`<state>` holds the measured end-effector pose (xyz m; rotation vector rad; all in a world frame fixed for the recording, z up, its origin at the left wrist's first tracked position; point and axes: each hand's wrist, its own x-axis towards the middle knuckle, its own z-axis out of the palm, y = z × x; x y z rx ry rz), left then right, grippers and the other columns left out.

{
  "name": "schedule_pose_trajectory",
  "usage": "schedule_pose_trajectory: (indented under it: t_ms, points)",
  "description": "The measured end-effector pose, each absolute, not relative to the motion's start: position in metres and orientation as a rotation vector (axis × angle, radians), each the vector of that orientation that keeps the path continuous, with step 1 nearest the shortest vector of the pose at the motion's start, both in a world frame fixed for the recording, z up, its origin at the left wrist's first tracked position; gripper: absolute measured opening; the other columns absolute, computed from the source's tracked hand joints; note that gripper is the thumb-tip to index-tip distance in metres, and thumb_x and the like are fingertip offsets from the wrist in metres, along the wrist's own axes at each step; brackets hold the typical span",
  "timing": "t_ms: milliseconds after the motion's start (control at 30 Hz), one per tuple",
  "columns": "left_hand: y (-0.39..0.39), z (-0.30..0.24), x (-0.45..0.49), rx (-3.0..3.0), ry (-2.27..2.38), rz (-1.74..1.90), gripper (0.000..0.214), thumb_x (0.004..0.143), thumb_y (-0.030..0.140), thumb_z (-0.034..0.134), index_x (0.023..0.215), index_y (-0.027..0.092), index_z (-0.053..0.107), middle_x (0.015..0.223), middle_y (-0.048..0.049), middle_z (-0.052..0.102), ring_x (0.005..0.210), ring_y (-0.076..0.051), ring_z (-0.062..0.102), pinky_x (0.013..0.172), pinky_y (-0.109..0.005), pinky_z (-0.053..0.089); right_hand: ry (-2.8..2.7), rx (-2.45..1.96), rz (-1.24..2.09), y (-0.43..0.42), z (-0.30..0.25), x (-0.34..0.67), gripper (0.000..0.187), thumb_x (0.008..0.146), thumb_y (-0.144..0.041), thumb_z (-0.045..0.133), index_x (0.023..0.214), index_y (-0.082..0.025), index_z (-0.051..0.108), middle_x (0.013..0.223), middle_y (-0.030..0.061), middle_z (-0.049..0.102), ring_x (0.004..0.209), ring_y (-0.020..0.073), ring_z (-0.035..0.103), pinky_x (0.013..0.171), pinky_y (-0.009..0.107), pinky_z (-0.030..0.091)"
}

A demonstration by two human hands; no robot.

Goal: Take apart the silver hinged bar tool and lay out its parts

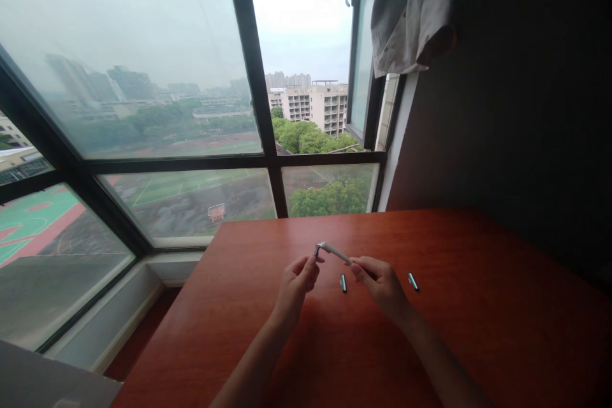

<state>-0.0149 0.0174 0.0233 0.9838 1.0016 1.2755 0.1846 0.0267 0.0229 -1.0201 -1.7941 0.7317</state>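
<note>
Above the table, both my hands hold a slim pale grey razor handle (pixel 336 252) with a bent metal end. My left hand (pixel 298 282) pinches that bent end between thumb and fingers. At the other end, my right hand (pixel 381 284) is closed around the grip, which slopes down to the right. One small razor cartridge (pixel 343 283), dark with a green and white strip, lies on the table between my hands. A second, similar razor cartridge (pixel 413 281) lies to the right of my right hand.
The reddish-brown wooden table (pixel 478 331) stretches under both arms to the window. Dark window frames (pixel 275 162) stand behind its far edge, with one pane (pixel 366 51) swung open. Grey cloth (pixel 406 19) hangs at the upper right, beside a dark wall (pixel 516 108).
</note>
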Motion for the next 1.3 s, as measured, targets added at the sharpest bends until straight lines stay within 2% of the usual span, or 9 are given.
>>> schedule_pose_trajectory:
  t_ms: [533,800,1033,1167,1300]
  points:
    - [0.0171,0.0227,-0.0162,0.999,1.0,1.261,0.042,0.073,0.053,0.065,0.084,0.013,0.064,0.058,0.0048,0.038,0.047,-0.006,0.028,0.044,-0.02,0.016,-1.732,-1.091,0.701,0.0301,0.0197,0.1861,0.04,0.09,-0.044,0.046,0.089,-0.014,0.071,0.065,0.004,0.061,0.064,0.0182,0.058,0.059,0.025,0.042]
    - [0.018,0.024,-0.0163,1.071,1.08,1.335,0.046,0.072,0.055,0.065,0.088,0.012,0.066,0.057,0.004,0.04,0.049,-0.007,0.031,0.045,-0.021,0.021,-1.752,-1.049,0.822,0.0269,0.0218,0.1859,0.042,0.089,-0.047,0.046,0.092,-0.014,0.072,0.062,0.0017,0.06,0.06,0.016,0.056,0.057,0.024,0.041]
    - [0.016,0.0244,-0.0164,1.145,1.076,1.326,0.042,0.075,0.051,0.064,0.09,0.012,0.068,0.057,0.0031,0.041,0.051,-0.008,0.032,0.047,-0.021,0.023,-1.719,-1.083,0.79,0.0294,0.0204,0.186,0.045,0.089,-0.049,0.046,0.09,-0.013,0.072,0.06,0.0016,0.058,0.06,0.0161,0.055,0.057,0.025,0.041]
    - [0.0136,0.0279,-0.0147,1.229,1.138,1.332,0.04,0.074,0.048,0.066,0.091,0.012,0.071,0.059,0.0009,0.047,0.054,-0.011,0.037,0.05,-0.022,0.027,-1.662,-1.097,0.883,0.0302,0.0177,0.1853,0.048,0.088,-0.053,0.045,0.091,-0.012,0.072,0.058,0.0008,0.055,0.056,0.0146,0.052,0.052,0.024,0.039]
    - [0.0123,0.0291,-0.0137,1.338,1.193,1.4,0.036,0.075,0.045,0.065,0.091,0.013,0.073,0.062,-0.0007,0.052,0.059,-0.013,0.042,0.054,-0.022,0.032,-1.597,-1.059,1.083,0.0294,0.0141,0.1829,0.051,0.086,-0.056,0.046,0.094,-0.012,0.07,0.056,-0.001,0.052,0.046,0.0101,0.042,0.043,0.022,0.032]
